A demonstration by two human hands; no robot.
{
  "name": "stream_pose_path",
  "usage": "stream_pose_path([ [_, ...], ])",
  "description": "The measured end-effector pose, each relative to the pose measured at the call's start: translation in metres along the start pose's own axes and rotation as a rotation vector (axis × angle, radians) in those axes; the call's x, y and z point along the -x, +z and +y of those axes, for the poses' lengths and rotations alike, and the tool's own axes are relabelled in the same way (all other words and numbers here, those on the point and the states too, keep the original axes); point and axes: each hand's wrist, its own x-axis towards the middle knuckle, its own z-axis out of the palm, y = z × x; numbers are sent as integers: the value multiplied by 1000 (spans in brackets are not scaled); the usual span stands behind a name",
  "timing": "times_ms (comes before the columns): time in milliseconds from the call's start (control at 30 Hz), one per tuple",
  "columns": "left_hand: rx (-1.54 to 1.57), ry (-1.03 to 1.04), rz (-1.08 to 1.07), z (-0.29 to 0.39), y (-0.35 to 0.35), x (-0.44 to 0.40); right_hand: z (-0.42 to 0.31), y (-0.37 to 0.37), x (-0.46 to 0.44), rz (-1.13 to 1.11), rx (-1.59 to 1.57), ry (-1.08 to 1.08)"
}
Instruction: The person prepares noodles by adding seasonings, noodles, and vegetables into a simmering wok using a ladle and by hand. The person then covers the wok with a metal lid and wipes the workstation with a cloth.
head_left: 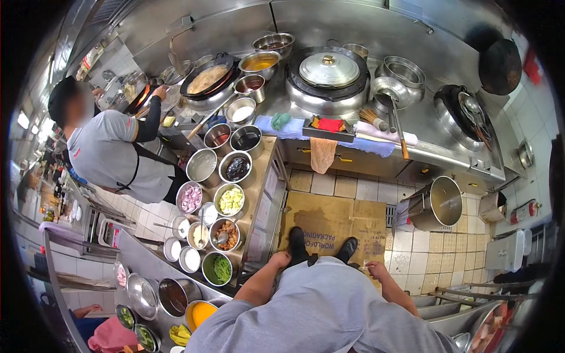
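My left hand (280, 259) hangs by my left side, near the steel counter that carries the bowl of green vegetables (219, 269); its fingers are curled, and whether it holds anything is hidden. On the other side my right hand (376, 270) hangs over the edge of the flattened cardboard (329, 215), its fingers loosely bent and apart, with nothing seen in it. Neither hand touches the bowls. Close to my left hand are also a bowl of brown chunks (225, 234) and a bowl of pale diced pieces (229, 200).
Ahead, a stove holds a lidded wok (329, 69), a towel-lined edge (376, 145) and a wooden-handled ladle (404, 147). A tall steel pot (435, 203) stands right of the cardboard. At left, a co-worker (115, 147) works at another wok.
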Motion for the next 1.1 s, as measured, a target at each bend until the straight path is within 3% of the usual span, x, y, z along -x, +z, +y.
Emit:
stream_pose_path([
  [1000,30,56,6,-10,15,-15,15,-2,-15,-44,-49,12],
  [1100,18,-63,24,-1,4,-4,10,-2,-10,-46,-61,7],
])
